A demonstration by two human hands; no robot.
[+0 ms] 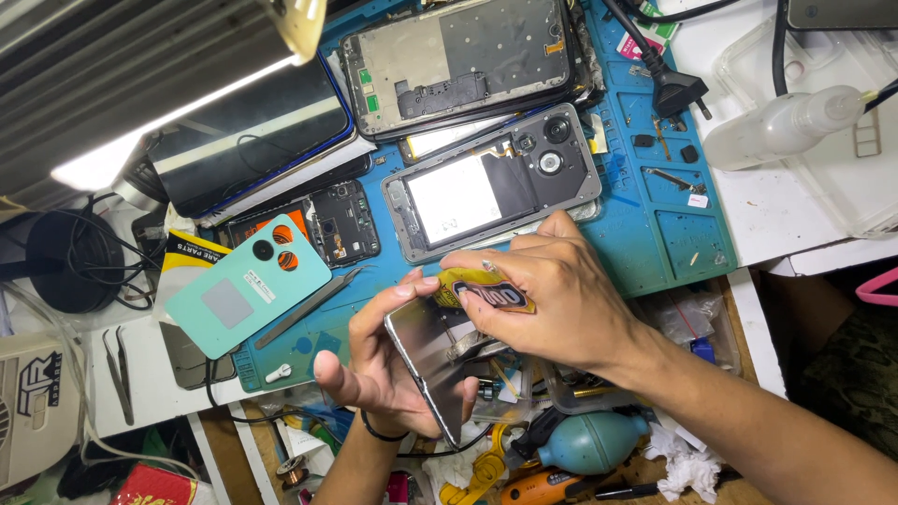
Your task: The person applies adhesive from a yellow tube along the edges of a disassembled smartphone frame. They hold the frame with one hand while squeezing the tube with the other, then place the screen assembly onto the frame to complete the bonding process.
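My left hand [379, 369] holds a thin shiny phone panel [430, 351] tilted on edge above the front of the bench. My right hand [552, 295] grips a small yellow and black tube [482, 292] and presses its tip against the panel's upper edge. Just beyond my hands lies an opened phone frame [491, 187] with a pale battery area and round camera parts, on the blue work mat [669, 210].
A mint green phone back cover [245, 295] and a metal pry tool [304, 307] lie at the left. More opened phones [458, 61] sit at the back. A clear squeeze bottle [781, 126], a black plug [678, 93], tweezers [120, 369] and a teal air blower [589, 441] surround the mat.
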